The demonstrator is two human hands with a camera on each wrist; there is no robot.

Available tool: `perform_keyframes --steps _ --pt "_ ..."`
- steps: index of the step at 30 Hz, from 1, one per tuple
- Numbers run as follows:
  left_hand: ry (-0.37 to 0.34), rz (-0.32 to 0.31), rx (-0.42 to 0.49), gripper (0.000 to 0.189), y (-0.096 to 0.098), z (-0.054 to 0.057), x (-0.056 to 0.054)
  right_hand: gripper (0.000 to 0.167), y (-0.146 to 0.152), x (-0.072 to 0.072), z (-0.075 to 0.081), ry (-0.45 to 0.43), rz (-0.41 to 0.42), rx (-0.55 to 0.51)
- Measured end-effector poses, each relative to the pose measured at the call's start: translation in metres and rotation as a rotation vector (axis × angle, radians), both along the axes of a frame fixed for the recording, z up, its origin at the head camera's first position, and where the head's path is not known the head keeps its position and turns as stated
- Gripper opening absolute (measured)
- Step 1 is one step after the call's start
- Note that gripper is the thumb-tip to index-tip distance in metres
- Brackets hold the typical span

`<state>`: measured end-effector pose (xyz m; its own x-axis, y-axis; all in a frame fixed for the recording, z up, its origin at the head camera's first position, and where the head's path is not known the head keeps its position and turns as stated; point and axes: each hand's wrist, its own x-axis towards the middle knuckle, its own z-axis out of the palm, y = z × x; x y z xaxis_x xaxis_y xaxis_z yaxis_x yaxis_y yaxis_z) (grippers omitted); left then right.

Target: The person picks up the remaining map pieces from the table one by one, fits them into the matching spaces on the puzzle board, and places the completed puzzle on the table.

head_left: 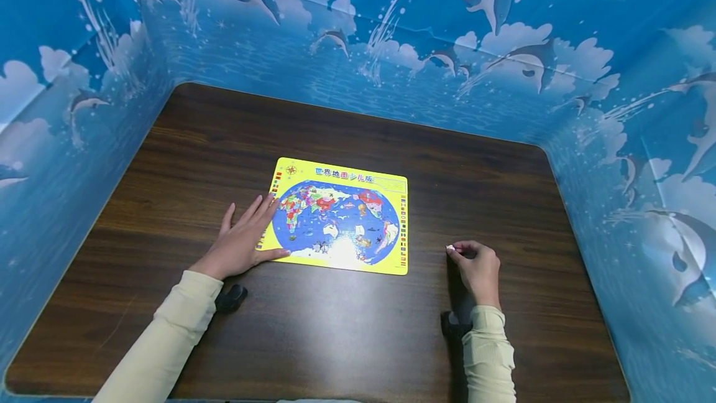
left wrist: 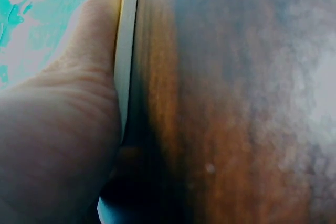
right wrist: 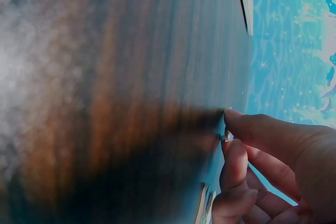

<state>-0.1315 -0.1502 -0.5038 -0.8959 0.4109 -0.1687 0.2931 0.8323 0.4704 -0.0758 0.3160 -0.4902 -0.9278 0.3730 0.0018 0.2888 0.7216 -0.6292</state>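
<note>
A yellow-bordered world map board (head_left: pixel 341 269) with a blue oval map lies on the dark table. My left hand (head_left: pixel 240 244) rests on its left side, fingers spread over the border and thumb along the lower edge. Seen from the left wrist, the thumb (left wrist: pixel 92 30) lies against the board's pale edge (left wrist: pixel 125 51). To the right of the board, my right hand (head_left: pixel 478 266) pinches a small white and pink piece (head_left: pixel 450 247) between thumb and fingers, low over the tabletop. The right wrist view shows the small piece (right wrist: pixel 228 136) mostly covered by the fingertips.
The brown wooden table (head_left: pixel 531 204) has rounded corners. A blue curtain (head_left: pixel 291 73) printed with dolphins and clouds surrounds its back and sides. Thin pale-edged flat things (right wrist: pixel 206 205) show below the right fingers in the right wrist view. Black wrist cameras (head_left: pixel 230 298) sit on both wrists.
</note>
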Motion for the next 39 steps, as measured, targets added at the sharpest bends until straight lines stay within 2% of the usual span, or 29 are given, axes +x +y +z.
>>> perform_keyframes --steps 14,21,28,33,39 --pt "-0.001 0.002 -0.003 0.112 0.0 0.0 -0.001 0.012 -0.006 -0.004 0.001 0.005 0.01 -0.06" --pt "0.004 0.007 0.008 0.112 0.0 0.001 -0.001 0.017 -0.011 -0.006 0.003 0.024 -0.009 -0.144" --pt "0.0 -0.003 0.006 0.112 -0.001 0.001 0.0 0.017 -0.017 -0.007 0.006 0.036 0.058 -0.242" --pt "-0.001 -0.004 0.007 0.112 0.0 0.002 0.0 0.014 -0.026 -0.013 0.01 0.046 0.088 -0.323" --pt "0.0 -0.009 0.009 0.112 0.0 0.004 0.001 0.015 -0.04 -0.022 0.012 0.038 0.162 -0.341"
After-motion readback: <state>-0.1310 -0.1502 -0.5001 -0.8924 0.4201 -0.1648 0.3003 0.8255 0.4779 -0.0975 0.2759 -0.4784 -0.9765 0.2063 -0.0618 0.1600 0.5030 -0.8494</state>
